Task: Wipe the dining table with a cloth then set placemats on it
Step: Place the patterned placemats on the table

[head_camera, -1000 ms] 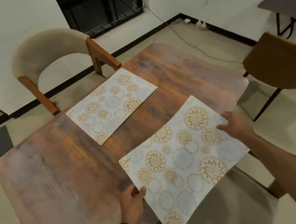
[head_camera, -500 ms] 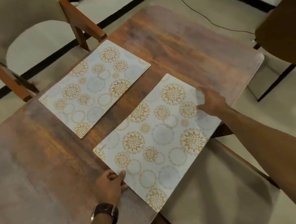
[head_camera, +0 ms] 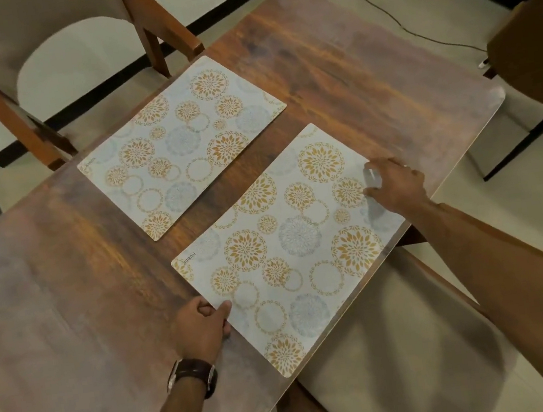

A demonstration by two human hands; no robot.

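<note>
Gold-floral placemats (head_camera: 290, 255) (pale ground); brown table (head_camera: 347, 57)

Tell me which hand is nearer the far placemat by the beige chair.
Left. The left hand grips the near placemat at its left edge, just below the far placemat. The right hand rests on the near mat's right end, farther off.

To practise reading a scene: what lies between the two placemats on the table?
Only a bare strip of wooden table shows between the far placemat and the near placemat, seen from the head camera; nothing rests there.
</note>
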